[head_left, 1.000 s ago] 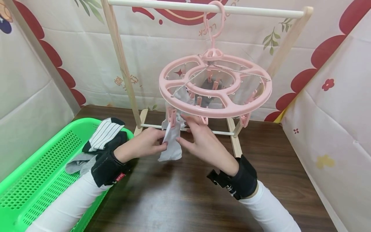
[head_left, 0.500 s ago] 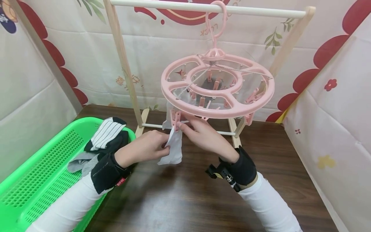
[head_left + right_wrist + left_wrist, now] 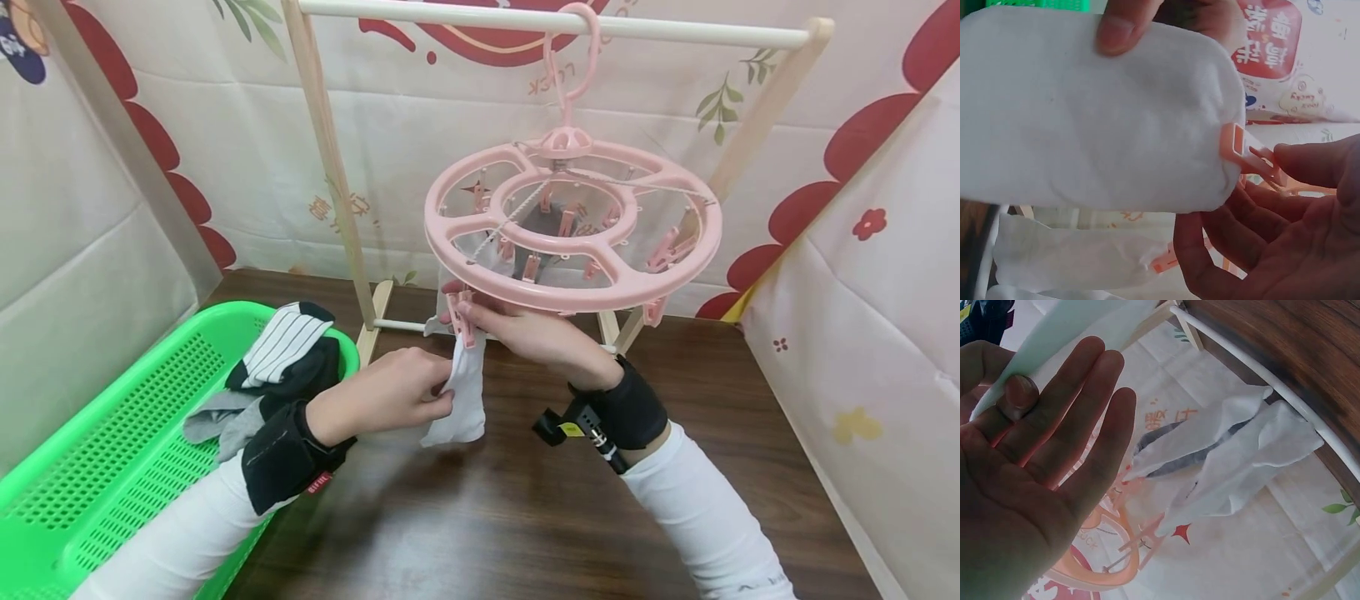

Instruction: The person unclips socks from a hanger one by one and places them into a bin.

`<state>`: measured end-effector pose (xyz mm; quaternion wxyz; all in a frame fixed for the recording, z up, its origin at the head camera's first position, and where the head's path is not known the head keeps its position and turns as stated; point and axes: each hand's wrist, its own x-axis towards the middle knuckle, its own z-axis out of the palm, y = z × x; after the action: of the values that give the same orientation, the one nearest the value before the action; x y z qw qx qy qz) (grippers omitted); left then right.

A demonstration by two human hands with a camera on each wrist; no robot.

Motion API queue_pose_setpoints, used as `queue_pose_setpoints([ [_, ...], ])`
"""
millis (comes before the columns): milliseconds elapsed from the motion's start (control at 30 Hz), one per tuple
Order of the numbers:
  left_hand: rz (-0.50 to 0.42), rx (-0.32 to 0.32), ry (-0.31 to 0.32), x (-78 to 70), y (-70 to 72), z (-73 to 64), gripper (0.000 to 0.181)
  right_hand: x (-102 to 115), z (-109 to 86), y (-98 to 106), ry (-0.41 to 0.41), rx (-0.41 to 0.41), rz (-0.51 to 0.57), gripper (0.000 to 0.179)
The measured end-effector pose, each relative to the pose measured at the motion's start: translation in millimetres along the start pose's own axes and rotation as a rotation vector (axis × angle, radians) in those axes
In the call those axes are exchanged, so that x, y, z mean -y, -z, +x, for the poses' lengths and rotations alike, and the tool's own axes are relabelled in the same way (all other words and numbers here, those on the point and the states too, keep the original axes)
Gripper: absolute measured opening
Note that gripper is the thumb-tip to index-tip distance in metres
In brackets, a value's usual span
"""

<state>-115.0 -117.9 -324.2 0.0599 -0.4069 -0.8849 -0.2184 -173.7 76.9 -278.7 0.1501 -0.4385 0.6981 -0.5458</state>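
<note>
A white sock (image 3: pixel 467 392) hangs under the near left rim of a pink round clip hanger (image 3: pixel 573 292). My left hand (image 3: pixel 390 392) pinches the sock's edge between thumb and index finger; in the left wrist view its other fingers are extended. With thumb and fingers, my right hand (image 3: pixel 536 333) pinches the handles of a pink clip (image 3: pixel 462 321). In the right wrist view, the clip (image 3: pixel 1250 156) sits over the sock's (image 3: pixel 1116 119) end. Behind, more white socks (image 3: pixel 1241 462) hang from other clips, with a dark grey piece among them.
A green basket (image 3: pixel 127 392) at left holds a striped sock (image 3: pixel 285 346), black pieces and a grey sock (image 3: pixel 225 417). The hanger hooks on the white bar (image 3: pixel 450 12) of a wooden rack (image 3: pixel 330 150). Several pink clips dangle from the rings.
My right hand has gone from beside the sock up to the clip and now pinches it. The left hand has kept the sock. The whole view has shifted slightly.
</note>
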Motion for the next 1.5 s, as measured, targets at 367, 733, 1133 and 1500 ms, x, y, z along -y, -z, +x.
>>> queue_pose_setpoints([
  [367, -0.015, 0.021, 0.01, -3.5, -0.3, 0.9, 0.011, 3, -17.9, 10, -0.092, -0.036, 0.186, 0.021],
  [733, -0.048, 0.06, 0.017, -8.3, 0.9, -0.4, 0.003, 1, -25.4, 12, -0.047, -0.076, 0.243, 0.018],
  [1133, -0.041, 0.036, -0.013, -8.9, 13.1, -11.5, 0.013, 1, -43.3, 25, -0.088, -0.213, 0.172, 0.023],
  [1500, -0.034, -0.023, 0.037, 2.7, 36.0, -28.9, 0.012, 12, -69.2, 39, -0.176, -0.3, 0.096, 0.035],
])
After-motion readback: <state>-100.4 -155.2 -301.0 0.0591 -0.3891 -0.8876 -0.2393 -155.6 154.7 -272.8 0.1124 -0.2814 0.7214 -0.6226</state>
